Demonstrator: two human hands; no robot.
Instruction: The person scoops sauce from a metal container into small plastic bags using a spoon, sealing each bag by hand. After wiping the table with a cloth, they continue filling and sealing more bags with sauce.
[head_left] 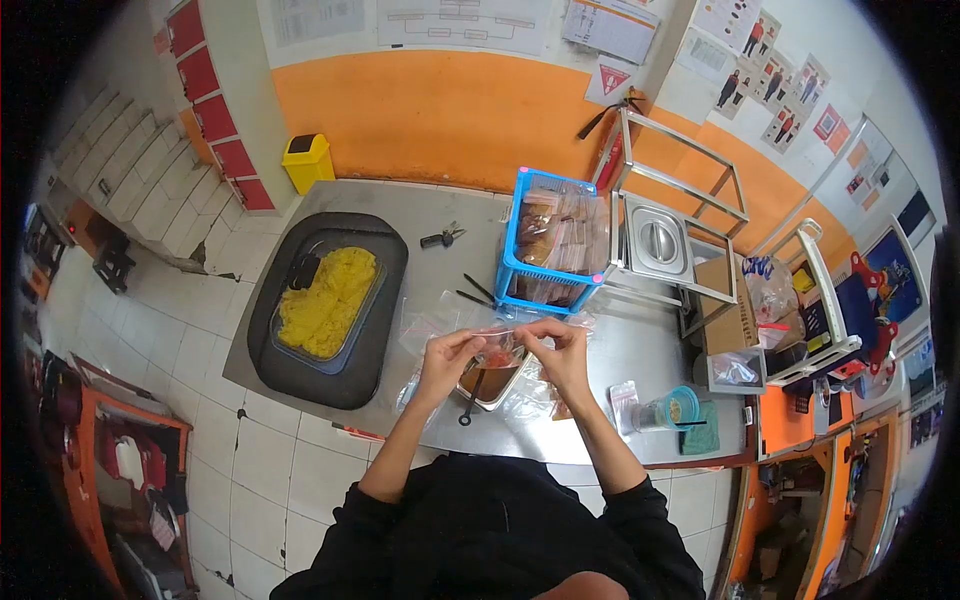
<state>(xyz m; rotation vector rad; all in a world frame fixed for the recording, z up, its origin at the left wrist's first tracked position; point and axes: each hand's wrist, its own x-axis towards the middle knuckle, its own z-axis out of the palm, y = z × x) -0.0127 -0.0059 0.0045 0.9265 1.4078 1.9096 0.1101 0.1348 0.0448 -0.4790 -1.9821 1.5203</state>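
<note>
A single view is given by a camera worn on the head, aimed forward and steeply down. The table (450, 200) is seen from above its near edge, fairly close. The torso (480, 530) is caught at the bottom, the left hand (450, 360) and right hand (562, 352) mid-frame. Beyond the far edge the wall (430, 115) is faced, and floor (265, 470) past the left edge is taken in by the wide, dark-cornered frame.
</note>
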